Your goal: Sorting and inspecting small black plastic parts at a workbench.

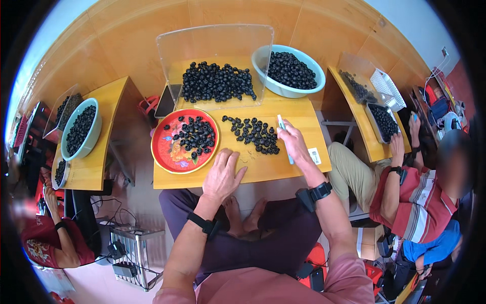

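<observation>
My right hand (293,141) is closed around a slim, white and light-blue pen-like tool (281,122), held at the right side of the loose pile. Near the table's front edge, my left hand (221,175) rests with its fingers stretched, between the plate and the pile. That pile of small round black bead-like pieces (253,135) lies on the bare wood. More of the same pieces (196,133) sit on the red flowered plate (161,158) at the left. A few dark crumbs show in front of the pile.
Behind stands a clear plastic bin (215,43) of black pieces, with a pale blue bowl (319,83) of them to its right. A dark flat tray (166,104) lies left of the bin. People work at neighbouring tables (114,104) on both sides. A white label (315,156) marks the table's right edge.
</observation>
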The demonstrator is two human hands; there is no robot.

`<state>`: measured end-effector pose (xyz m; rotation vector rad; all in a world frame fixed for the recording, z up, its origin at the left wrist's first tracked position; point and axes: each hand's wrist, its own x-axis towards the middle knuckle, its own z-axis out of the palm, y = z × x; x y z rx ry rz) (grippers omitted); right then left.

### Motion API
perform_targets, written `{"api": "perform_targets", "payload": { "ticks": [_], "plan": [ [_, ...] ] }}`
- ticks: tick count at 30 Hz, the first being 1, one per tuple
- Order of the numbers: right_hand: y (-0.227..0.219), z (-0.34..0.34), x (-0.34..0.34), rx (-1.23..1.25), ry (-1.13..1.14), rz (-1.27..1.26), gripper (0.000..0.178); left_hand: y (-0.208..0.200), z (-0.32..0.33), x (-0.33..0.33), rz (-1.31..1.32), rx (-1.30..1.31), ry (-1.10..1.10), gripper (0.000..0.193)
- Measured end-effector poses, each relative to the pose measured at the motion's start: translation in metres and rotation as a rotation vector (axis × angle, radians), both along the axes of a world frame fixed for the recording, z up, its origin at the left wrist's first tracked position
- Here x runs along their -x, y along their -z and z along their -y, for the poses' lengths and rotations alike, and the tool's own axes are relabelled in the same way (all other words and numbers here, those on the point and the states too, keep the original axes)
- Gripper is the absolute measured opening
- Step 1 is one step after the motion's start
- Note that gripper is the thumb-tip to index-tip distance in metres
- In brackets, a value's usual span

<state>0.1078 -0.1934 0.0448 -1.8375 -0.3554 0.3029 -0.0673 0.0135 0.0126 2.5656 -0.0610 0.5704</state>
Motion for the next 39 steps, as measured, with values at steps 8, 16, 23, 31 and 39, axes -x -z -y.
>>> {"api": "perform_targets", "payload": {
  "ticks": [8, 16, 23, 31, 39],
  "plan": [
    [0.048, -0.042, 0.007, -0.091, 0.109, 0.212, 0.049, 0.000, 0.001, 0.000, -0.002, -0.001, 0.004, 0.048],
    [0.043, -0.032, 0.004, -0.391, 0.159, 0.092, 0.036, -0.001, 0.004, -0.003, 0.030, 0.056, 0.001, 0.045],
    [0.047, 0.020, 0.014, -0.437, 0.222, 0.056, 0.033, -0.009, 0.008, -0.023, 0.123, 0.048, 0.056, 0.023],
    [0.047, 0.015, 0.015, -0.477, 0.236, 0.041, 0.029, -0.001, 0.030, -0.056, 0.102, -0.108, 0.129, 0.021],
    [0.045, 0.017, 0.015, -0.405, 0.226, 0.087, 0.028, -0.014, 0.036, -0.053, 0.048, -0.041, 0.123, 0.022]
  ]
}}
